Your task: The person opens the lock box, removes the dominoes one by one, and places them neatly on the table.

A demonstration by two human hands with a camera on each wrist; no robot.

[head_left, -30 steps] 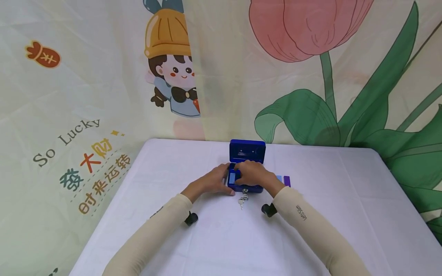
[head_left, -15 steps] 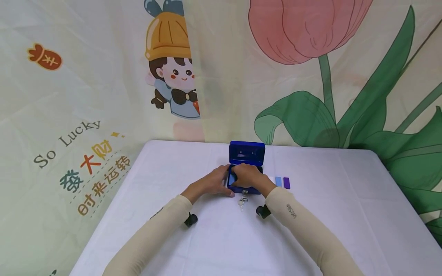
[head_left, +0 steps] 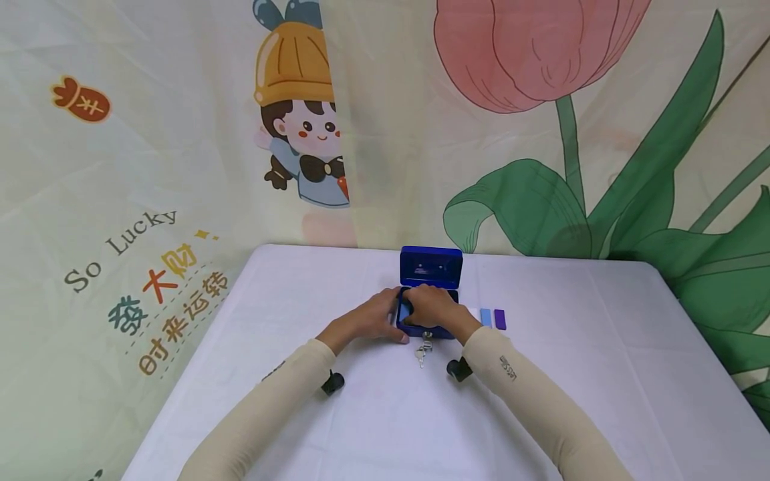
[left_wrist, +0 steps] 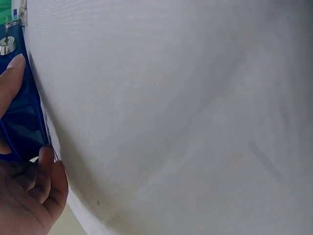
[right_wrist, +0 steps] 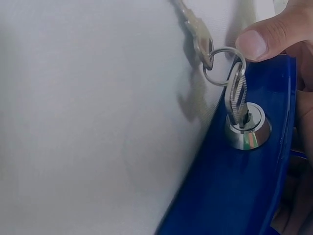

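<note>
A small blue cash box (head_left: 430, 267) stands on the table with its lid raised. My left hand (head_left: 377, 314) grips the box's left end, thumb along the front wall and fingers toward the back. In the left wrist view, that thumb (left_wrist: 12, 81) lies against the blue front. My right hand (head_left: 428, 306) reaches down into the box at its left part, over a light blue piece (head_left: 404, 312). Its fingertips are hidden inside, so whether they pinch anything does not show. A key (right_wrist: 236, 95) sits in the front lock (right_wrist: 249, 128), with a second key (right_wrist: 199, 36) hanging from the ring.
Right of the box, a light blue strip (head_left: 486, 316) and a purple strip (head_left: 500, 319) lie side by side on the white tablecloth (head_left: 385, 414). A printed curtain (head_left: 391, 133) hangs behind the table's far edge.
My right hand has shifted slightly left inside the box, covering more of the light blue piece. The strips on the right now show more fully. My left hand stays on the box.
</note>
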